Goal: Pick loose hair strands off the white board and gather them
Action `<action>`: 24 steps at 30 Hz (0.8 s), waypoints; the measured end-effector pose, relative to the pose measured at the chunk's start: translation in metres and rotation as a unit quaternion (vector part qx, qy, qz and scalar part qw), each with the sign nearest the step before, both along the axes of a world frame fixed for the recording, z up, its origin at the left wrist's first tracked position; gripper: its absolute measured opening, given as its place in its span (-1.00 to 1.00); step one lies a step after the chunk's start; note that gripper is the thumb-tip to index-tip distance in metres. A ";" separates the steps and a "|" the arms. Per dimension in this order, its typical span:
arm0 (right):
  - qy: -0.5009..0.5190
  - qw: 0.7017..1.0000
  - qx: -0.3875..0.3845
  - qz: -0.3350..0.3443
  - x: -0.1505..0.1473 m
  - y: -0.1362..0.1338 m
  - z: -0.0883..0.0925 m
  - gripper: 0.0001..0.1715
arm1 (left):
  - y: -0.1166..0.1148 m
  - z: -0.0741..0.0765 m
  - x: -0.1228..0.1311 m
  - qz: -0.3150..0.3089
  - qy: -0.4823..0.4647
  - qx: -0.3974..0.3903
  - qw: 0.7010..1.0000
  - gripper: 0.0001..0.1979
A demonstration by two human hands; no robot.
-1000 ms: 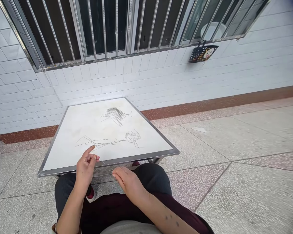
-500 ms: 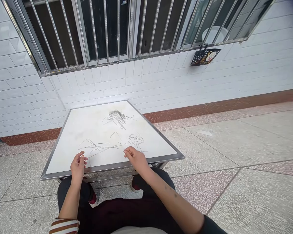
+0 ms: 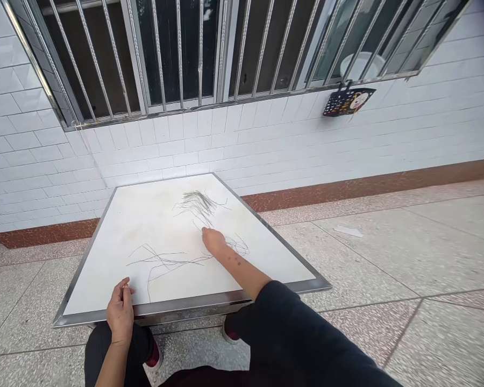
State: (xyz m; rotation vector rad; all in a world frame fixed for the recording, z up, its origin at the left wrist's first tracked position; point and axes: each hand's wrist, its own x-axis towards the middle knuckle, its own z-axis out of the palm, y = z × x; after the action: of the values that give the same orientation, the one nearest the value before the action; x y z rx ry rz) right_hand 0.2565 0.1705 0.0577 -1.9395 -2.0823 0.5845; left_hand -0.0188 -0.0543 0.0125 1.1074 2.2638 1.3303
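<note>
A white tabletop (image 3: 100,269) with a metal rim stands before me, and thin dark wire-like strands lie across it. My right hand (image 3: 213,242) reaches over the middle of the table, its fingers pinched at the lower ends of a dense bunch of strands (image 3: 197,201). Whether a strand is between those fingers is too fine to tell. Partly behind my right wrist is a loosely looped strand (image 3: 240,245). Long loose strands (image 3: 161,260) spread left of it. My left hand (image 3: 121,309) hovers at the near left rim, thumb and fingers curled together; anything in them cannot be made out.
A white tiled wall (image 3: 177,148) with a barred window (image 3: 201,54) rises behind the table. A dark patterned bag (image 3: 349,101) hangs from the sill at right. My knees are under the table's near edge. A pale flat scrap (image 3: 348,231) lies on the floor.
My right hand has moved forward from the near edge to the middle of the table, toward the dense bunch. My left hand is lower in view, its fingers more curled. The view has shifted slightly.
</note>
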 end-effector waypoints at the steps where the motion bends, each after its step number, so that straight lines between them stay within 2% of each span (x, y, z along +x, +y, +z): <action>1: -0.001 1.000 -0.005 0.004 -0.002 0.006 -0.002 -0.63 | 0.000 0.000 0.001 0.001 0.006 -0.002 1.000 -0.58; 6: 0.048 0.998 0.003 0.031 -0.005 0.020 -0.010 -0.65 | -0.002 -0.002 0.005 0.012 0.034 -0.012 0.999 -0.61; 11: 0.195 0.979 0.027 0.049 -0.002 0.019 -0.012 -0.86 | -0.001 -0.001 0.008 0.017 0.045 -0.034 0.998 -0.63; 18: 0.404 0.914 -0.027 0.028 0.002 0.027 -0.016 -0.68 | -0.002 -0.005 0.009 0.018 0.060 -0.031 0.998 -0.67; 21: 0.445 0.895 -0.042 0.021 0.006 0.026 -0.017 -0.64 | -0.002 -0.007 0.009 0.016 0.071 -0.031 0.997 -0.67; 24: 0.450 0.891 -0.066 0.009 0.005 0.027 -0.018 -0.68 | -0.003 -0.009 0.009 0.010 0.079 -0.024 0.997 -0.66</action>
State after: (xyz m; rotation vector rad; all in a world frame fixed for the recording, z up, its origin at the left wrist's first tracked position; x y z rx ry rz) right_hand 0.2618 0.1974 0.0394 -1.2815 -1.4663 1.3386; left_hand -0.0101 -0.0570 0.0039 1.2144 2.4109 1.2283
